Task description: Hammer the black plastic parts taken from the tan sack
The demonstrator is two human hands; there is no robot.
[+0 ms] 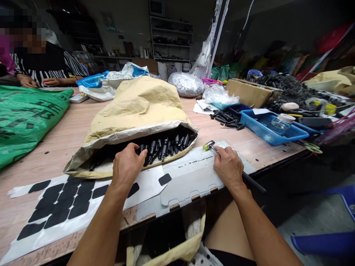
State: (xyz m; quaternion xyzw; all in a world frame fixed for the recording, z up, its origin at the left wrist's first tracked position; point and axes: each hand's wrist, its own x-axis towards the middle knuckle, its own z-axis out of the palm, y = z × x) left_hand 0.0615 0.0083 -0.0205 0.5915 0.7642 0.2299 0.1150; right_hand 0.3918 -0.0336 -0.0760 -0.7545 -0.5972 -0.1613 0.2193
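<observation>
My left hand [128, 164] reaches to the mouth of a large tan paper sack [141, 99] that lies on its side. Its thumb and fingers are closed around one of the slim black pen-like parts [163, 147], several of which fill the opening. In my right hand [229, 166] is a small hammer [208, 145] with a yellowish, clear-looking face and a dark handle [254, 183]. The hammer head rests over or just above a grey board [191, 173] at the table's front edge, to the right of the sack.
White sheets with black rounded stickers [65, 199] lie front left, near a green sack [30, 122]. A blue basket [271, 127] and loose black parts [229, 119] stand right. Across the table sits a person in a striped sleeve [72, 64]. An open sack [169, 255] hangs below the edge.
</observation>
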